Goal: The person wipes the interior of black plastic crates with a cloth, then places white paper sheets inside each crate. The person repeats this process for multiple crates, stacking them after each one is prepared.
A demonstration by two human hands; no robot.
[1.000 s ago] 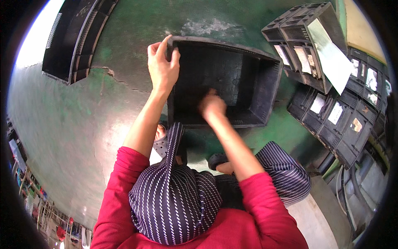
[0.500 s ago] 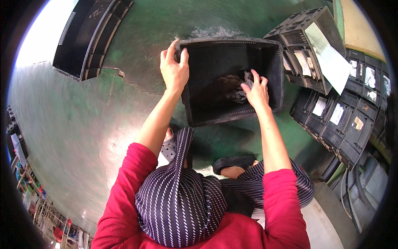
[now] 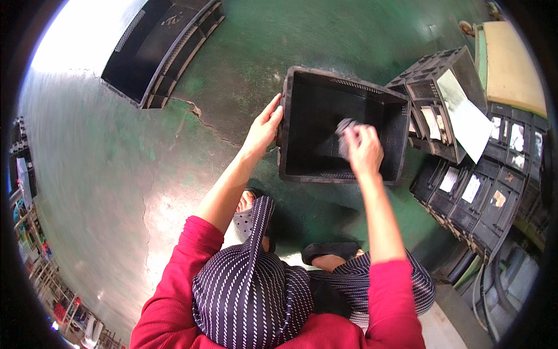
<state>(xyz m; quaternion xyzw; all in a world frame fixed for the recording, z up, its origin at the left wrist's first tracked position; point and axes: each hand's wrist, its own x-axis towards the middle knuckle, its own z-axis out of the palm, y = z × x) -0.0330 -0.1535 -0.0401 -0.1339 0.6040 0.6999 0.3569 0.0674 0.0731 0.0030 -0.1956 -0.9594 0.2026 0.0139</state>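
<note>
A black plastic crate (image 3: 314,71) lies in front of me on the green floor, its open top facing up toward me. My left hand (image 3: 265,129) is closed on the crate's left wall, with fingers along its outer side. Inside the crate, my right hand (image 3: 364,150) grips a crumpled grey cloth (image 3: 347,132), partly covered by my fingers and a little blurred. The crate's inner floor around the cloth is dark.
Another black crate (image 3: 160,52) stands at the far left. To the right are a tilted black crate with a white sheet (image 3: 465,113) and several stacked black crates (image 3: 474,192) bearing paper labels. A crack (image 3: 200,116) runs across the floor.
My right hand has lifted the cloth off the crate's bottom or wiped it along; which, I cannot tell. My left hand has slid down the left wall, and the crate has turned slightly.
</note>
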